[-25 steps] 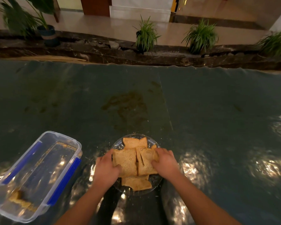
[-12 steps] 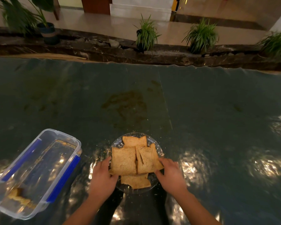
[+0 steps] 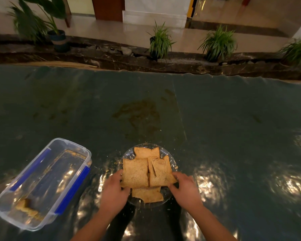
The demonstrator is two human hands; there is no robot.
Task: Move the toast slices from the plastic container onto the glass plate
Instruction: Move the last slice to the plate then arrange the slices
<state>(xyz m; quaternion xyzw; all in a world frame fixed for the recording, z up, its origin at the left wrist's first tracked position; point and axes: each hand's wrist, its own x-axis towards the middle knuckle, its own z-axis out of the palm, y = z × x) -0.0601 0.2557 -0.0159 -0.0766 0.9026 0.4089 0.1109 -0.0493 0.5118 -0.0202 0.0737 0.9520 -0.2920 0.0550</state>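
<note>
The glass plate (image 3: 171, 161) sits on the dark table in front of me with several toast slices (image 3: 135, 173) overlapping on it. My left hand (image 3: 113, 193) curls around the plate's near-left rim, thumb against the left slice. My right hand (image 3: 186, 190) holds the near-right rim, fingertips under the corner of the split right slice (image 3: 161, 173). The clear plastic container (image 3: 48, 144) with blue clips lies open at the left. It holds one broken toast piece (image 3: 26, 206) and crumbs at its near end.
A shiny dark green cover (image 3: 233, 127) spreads over the table, with a brown stain (image 3: 139, 112) beyond the plate. Crumbs lie around the plate. Potted plants (image 3: 159, 43) stand along a dark ledge past the far edge.
Both hands slid off the top of the slices toward me, down to the plate's near rim. The slices stayed in place on the plate.
</note>
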